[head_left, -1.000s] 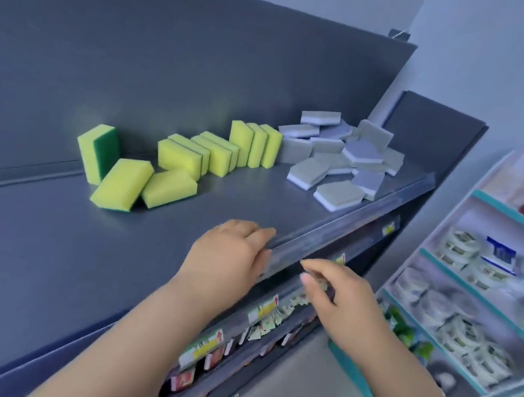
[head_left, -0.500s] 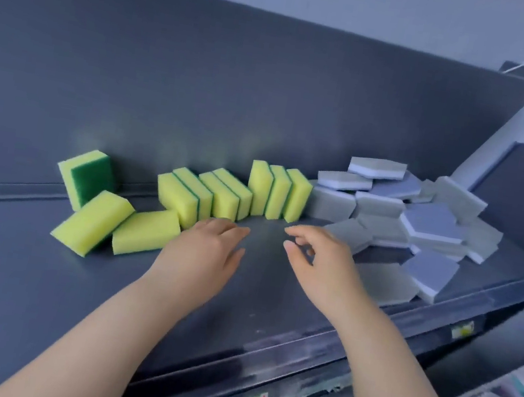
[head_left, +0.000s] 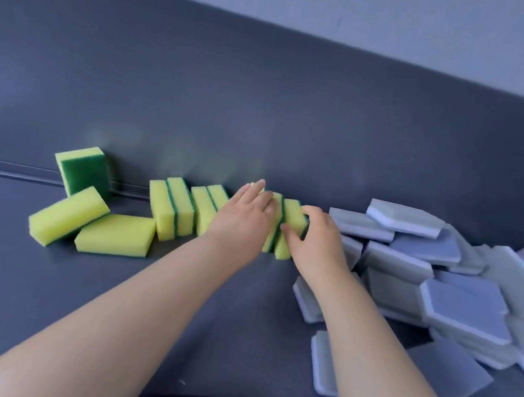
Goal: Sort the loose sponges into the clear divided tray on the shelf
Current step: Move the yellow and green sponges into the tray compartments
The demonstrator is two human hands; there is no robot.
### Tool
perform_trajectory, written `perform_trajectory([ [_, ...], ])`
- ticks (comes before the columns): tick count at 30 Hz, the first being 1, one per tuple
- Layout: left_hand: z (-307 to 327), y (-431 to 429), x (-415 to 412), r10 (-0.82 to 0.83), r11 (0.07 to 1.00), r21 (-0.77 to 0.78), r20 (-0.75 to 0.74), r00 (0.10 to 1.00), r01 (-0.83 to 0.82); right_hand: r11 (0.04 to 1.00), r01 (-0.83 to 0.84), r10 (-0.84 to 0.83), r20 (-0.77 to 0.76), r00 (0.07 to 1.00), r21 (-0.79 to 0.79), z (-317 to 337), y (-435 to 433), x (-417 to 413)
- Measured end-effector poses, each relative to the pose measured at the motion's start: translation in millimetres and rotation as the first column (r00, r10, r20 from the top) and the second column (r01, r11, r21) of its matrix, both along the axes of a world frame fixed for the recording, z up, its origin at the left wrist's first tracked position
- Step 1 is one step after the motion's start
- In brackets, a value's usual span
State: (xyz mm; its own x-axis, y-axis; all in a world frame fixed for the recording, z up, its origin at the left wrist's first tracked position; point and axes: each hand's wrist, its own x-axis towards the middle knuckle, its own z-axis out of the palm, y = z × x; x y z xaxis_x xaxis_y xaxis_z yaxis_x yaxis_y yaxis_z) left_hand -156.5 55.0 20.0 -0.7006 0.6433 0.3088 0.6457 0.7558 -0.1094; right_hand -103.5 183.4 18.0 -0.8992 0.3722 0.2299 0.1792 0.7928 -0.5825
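left hand [head_left: 243, 221]: we see it laid on the left end of the upright trio [head_left: 292, 213], fingers [head_left: 254, 197] fairly straight and together over the tops, pressing rather than curling; thumb hidden.
right hand [head_left: 318, 246]: we see it clamped on the right end of the same trio, thumb on the near face, fingers bent over the top.
upright trio: we count three yellow sponges with green scrub layers, on edge, side by side, squeezed between the two hands, close to the back panel [head_left: 268, 104]; the left one is mostly under the left hand.
standing pairs [head_left: 169, 215]: we see four more yellow-green sponges on edge, in two pairs, just left of the left hand; the right pair is partly behind that hand.
leaning sponge [head_left: 86, 172]: we see its green face toward us, tilted, propped at the back panel, far left.
flat sponges [head_left: 112, 234]: we see two lying yellow side up, touching each other, in front of the leaning sponge; the right one meets the left standing pair.
grey pile [head_left: 462, 303]: we see a loose heap of grey-and-white sponges just right of the right hand; the right forearm crosses its left edge.
shelf [head_left: 134, 315]: we see a dark grey deck; every sponge sits on it and both forearms reach across it.
wall [head_left: 417, 17]: we see a pale strip above the panel.
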Motion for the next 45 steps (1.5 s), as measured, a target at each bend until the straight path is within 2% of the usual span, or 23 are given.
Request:
perform_trajectory([
  [6,-1,-2,4,-0.021,0.998,0.053,0.042,0.999,0.019,0.997,-0.041,0.040,-0.017,0.999,-0.058,3,8,3],
  [10,4,-3,5,-0.071,0.982,0.181,0.082,0.994,0.055,0.993,-0.052,0.045,-0.067,0.997,-0.109,6,14,6],
  [15,6,-3,11,-0.096,0.949,0.306,0.055,0.994,0.075,0.986,-0.062,0.043,-0.126,0.991,-0.152,6,21,11],
  [18,7,-6,14,-0.130,0.894,0.441,0.093,0.987,0.076,0.981,-0.076,0.045,-0.175,0.984,-0.177,7,23,12],
  [21,11,-12,18,-0.110,0.822,0.569,0.142,0.984,0.010,0.972,-0.084,0.041,-0.195,0.980,-0.219,10,24,14],
  [27,24,-26,26,-0.070,0.678,0.733,0.131,0.989,-0.048,0.954,-0.112,0.020,-0.315,0.949,-0.278,26,23,19],
  [31,31,-35,36,-0.049,0.615,0.785,0.122,0.991,-0.066,0.967,-0.159,0.087,-0.330,0.940,-0.199,30,17,26],
  [35,35,-51,48,-0.022,0.647,0.762,0.059,0.998,-0.030,0.980,-0.198,0.181,-0.349,0.919,-0.014,24,8,35],
  [41,41,-88,69,0.034,0.630,0.776,-0.004,0.999,-0.018,0.982,-0.183,0.178,-0.458,0.871,0.034,27,-18,54],
  [45,40,-125,88,0.036,0.660,0.751,-0.026,0.999,-0.004,0.973,-0.228,0.220,-0.488,0.845,0.043,30,-55,69],
])
